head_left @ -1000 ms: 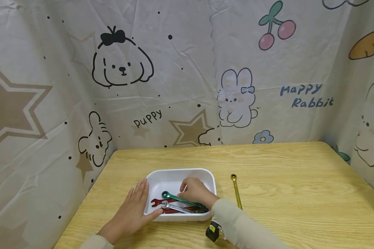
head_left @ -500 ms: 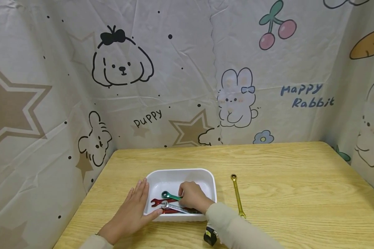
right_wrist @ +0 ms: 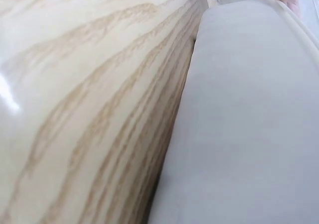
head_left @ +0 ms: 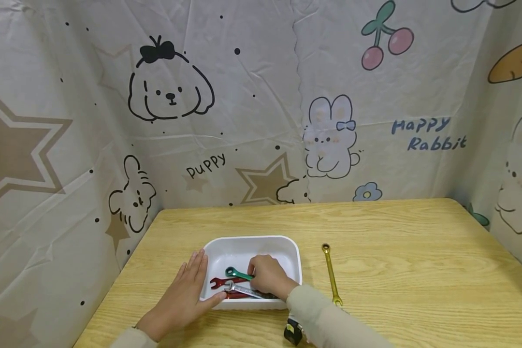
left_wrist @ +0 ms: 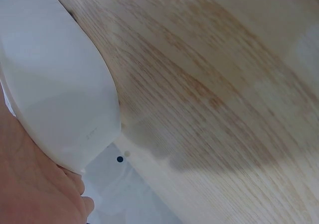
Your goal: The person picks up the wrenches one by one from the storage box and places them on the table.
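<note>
A white tray (head_left: 248,238) holds several wrenches. My left hand (head_left: 180,295) lies along its left end, fingers straight on the side and thumb at the front rim. Inside the tray my right hand (head_left: 269,276) pinches the shaft of a green ratcheting combination wrench (head_left: 242,276); its ring end points left, and the hand hides its other end. A silver wrench (head_left: 244,290) and red wrenches (head_left: 220,282) lie beneath and in front of it. In the left wrist view, the left hand (left_wrist: 40,184) rests against the tray's outer wall (left_wrist: 60,84).
On the wood-grain table (head_left: 396,251), a gold wrench (head_left: 331,273) lies to the right of the tray. A small black device (head_left: 293,332) with a yellow patch sits by the right sleeve (head_left: 326,314). A printed cloth (head_left: 261,96) hangs behind and at the sides.
The right hand has moved down slightly onto the green wrench and taken hold of it. The right sleeve shifted left, uncovering the gold wrench's lower end. The left hand stays put.
</note>
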`<action>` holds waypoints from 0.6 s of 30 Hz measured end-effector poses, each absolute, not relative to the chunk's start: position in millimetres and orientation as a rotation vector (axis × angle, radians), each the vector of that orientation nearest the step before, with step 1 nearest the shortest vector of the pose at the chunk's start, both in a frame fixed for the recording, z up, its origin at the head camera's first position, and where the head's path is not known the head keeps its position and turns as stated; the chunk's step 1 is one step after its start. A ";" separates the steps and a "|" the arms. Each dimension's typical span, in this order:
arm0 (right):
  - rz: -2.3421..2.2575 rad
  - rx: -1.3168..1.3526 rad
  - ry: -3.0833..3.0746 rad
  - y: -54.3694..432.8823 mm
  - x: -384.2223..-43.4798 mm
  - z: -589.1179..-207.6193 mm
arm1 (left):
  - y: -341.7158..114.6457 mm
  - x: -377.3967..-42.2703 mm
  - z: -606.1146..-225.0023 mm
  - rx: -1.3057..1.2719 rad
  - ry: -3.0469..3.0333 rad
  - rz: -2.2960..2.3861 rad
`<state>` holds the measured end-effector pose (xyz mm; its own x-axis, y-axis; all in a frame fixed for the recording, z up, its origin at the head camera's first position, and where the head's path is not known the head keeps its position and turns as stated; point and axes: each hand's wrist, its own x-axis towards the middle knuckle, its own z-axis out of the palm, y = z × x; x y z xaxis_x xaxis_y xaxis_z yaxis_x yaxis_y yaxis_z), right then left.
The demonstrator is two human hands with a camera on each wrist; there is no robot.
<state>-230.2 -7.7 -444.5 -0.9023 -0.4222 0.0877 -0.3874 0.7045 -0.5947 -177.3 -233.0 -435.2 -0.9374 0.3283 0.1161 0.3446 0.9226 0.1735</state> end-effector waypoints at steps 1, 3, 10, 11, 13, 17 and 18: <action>-0.978 -0.676 2.851 -7.7 -230.3 -444.8 | -232.9 -177.3 -434.9 -0.529 -2.996 -0.290; -0.984 -0.675 2.856 -7.4 -230.5 -445.4 | -232.7 -177.1 -434.4 -0.531 -2.999 -0.291; -0.995 -0.674 2.858 -7.3 -230.6 -446.1 | -233.0 -176.8 -434.7 -0.526 -3.005 -0.292; -0.998 -0.670 2.853 -7.4 -230.5 -445.9 | -233.2 -176.9 -434.9 -0.530 -3.002 -0.292; -1.003 -0.662 2.849 -7.5 -230.7 -445.8 | -233.3 -177.1 -435.4 -0.530 -2.999 -0.289; -1.021 -0.633 2.831 -7.3 -230.8 -444.9 | -233.8 -177.2 -436.3 -0.525 -3.002 -0.277; -1.030 -0.624 2.822 -7.1 -230.7 -444.7 | -234.0 -177.3 -436.8 -0.522 -3.005 -0.275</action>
<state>-230.7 -7.1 -444.7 -0.9146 -0.3985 0.0688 -0.3492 0.6924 -0.6314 -177.3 -234.0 -436.8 -0.9388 0.3268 0.1083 0.3411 0.9259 0.1622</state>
